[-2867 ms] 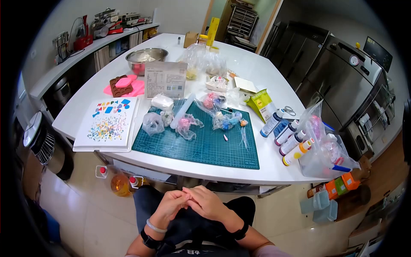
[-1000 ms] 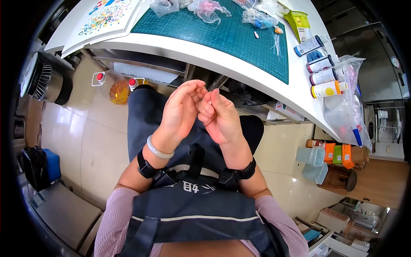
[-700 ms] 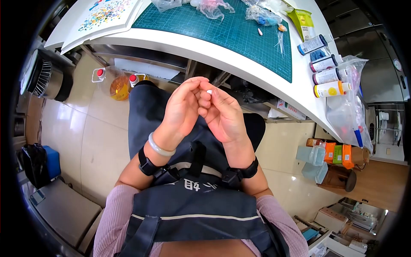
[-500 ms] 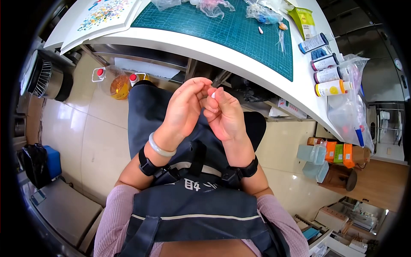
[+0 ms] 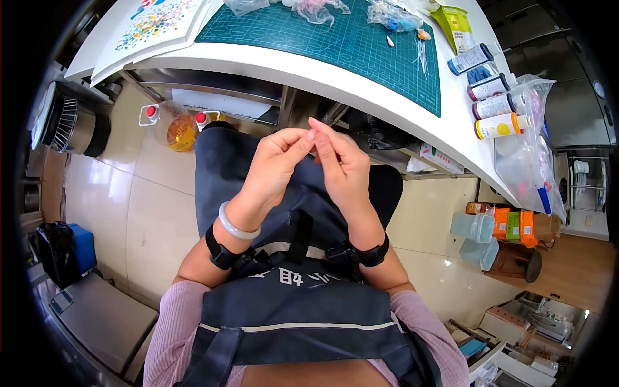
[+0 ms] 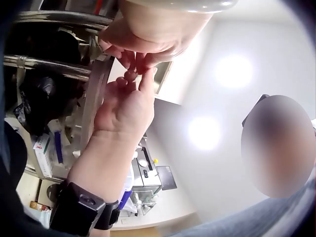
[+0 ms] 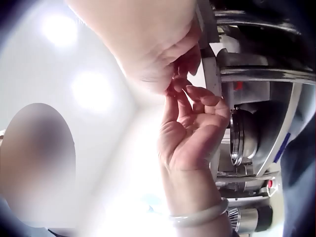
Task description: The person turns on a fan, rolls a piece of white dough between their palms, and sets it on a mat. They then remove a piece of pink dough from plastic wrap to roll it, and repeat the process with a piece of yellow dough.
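Above the lap, in front of the table edge, my left hand and right hand meet at their fingertips. Thumb and forefinger of each pinch at the same spot. A small white lump of dough-like material, visible in the earlier head frames, is now hidden by the fingers. The left wrist view shows the right hand from its palm side, fingers bent toward the left. In the right wrist view the left hand has its fingertips against the right ones. On the green cutting mat lies a small pinkish-white piece.
Beyond the hands is the white table. Several colour bottles stand at its right, near a plastic bag. An orange lump and thin white sticks lie on the mat. An oil jug stands below, left.
The head view tilted down from the table to the lap. The right hand, which showed its palm with the white lump at its fingertips, has turned over, and both hands' fingertips have come together.
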Demonstrator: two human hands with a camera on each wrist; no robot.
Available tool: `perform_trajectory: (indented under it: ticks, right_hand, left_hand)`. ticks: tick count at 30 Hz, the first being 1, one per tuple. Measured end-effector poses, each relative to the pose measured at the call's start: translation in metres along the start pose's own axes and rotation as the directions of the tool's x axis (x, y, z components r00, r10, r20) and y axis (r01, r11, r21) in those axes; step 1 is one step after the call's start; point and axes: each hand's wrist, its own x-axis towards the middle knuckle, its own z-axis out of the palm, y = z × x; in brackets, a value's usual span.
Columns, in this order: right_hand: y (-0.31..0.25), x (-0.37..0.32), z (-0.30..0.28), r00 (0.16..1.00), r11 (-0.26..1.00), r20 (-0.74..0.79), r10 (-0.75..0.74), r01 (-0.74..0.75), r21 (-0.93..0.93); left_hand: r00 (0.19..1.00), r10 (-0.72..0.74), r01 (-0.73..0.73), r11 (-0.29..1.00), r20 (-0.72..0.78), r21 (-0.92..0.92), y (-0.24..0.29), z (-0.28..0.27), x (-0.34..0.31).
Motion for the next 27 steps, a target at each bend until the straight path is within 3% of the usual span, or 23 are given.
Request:
perform_trajectory:
  ticks: [1, 2, 5, 7, 9, 15, 18, 22, 24, 25, 27]
  right_hand:
    - [-0.002, 0.000, -0.001, 0.969, 0.910, -0.006, -0.247, 0.230, -0.346]
    - [-0.003, 0.000, -0.002, 0.882, 0.656, 0.073, -0.466, 0.399, -0.641]
    - [-0.007, 0.006, -0.005, 0.808, 0.569, 0.117, -0.578, 0.501, -0.652]
    - [0.001, 0.011, -0.009, 0.800, 0.607, 0.125, -0.587, 0.537, -0.586]
    - [0.004, 0.015, -0.019, 0.752, 0.479, 0.287, -0.594, 0.617, -0.624]
    - [0.002, 0.012, -0.026, 0.769, 0.439, 0.364, -0.525, 0.611, -0.659]
    - [0.002, 0.011, -0.035, 0.807, 0.526, 0.382, -0.450, 0.586, -0.617]
    - [0.009, 0.011, -0.039, 0.798, 0.592, 0.363, -0.481, 0.601, -0.537]
    - [0.009, 0.005, -0.035, 0.870, 0.807, 0.220, -0.441, 0.492, -0.326]
    - [0.009, 0.003, -0.032, 0.873, 0.809, 0.215, -0.438, 0.488, -0.328]
    - [0.003, 0.003, -0.024, 0.901, 0.903, 0.217, -0.376, 0.409, -0.131]
  left_hand:
    - [0.998, 0.026, -0.029, 0.998, -0.064, -0.049, -0.001, 0.001, 0.000]
    - [0.998, 0.027, -0.030, 0.998, -0.065, -0.048, -0.003, -0.001, 0.000]
    - [0.998, 0.049, -0.050, 0.999, -0.040, -0.017, -0.006, -0.010, 0.002]
    - [1.000, -0.004, 0.005, 0.995, -0.012, 0.101, -0.003, -0.015, 0.001]
    - [0.997, -0.066, 0.064, 0.995, 0.031, 0.076, 0.003, -0.014, 0.000]
    - [0.976, -0.213, 0.213, 0.977, 0.044, 0.008, 0.012, -0.007, -0.005]
    - [0.966, -0.254, 0.250, 0.966, 0.051, 0.071, 0.016, -0.003, -0.006]
    - [0.963, -0.250, 0.243, 0.966, 0.095, 0.084, 0.011, -0.003, -0.005]
    - [0.965, -0.231, 0.227, 0.973, 0.126, 0.049, 0.009, -0.004, -0.004]
    - [0.964, -0.216, 0.217, 0.976, 0.155, 0.010, 0.007, -0.004, -0.005]
    - [0.976, -0.147, 0.154, 0.988, 0.162, -0.028, 0.003, -0.004, -0.003]
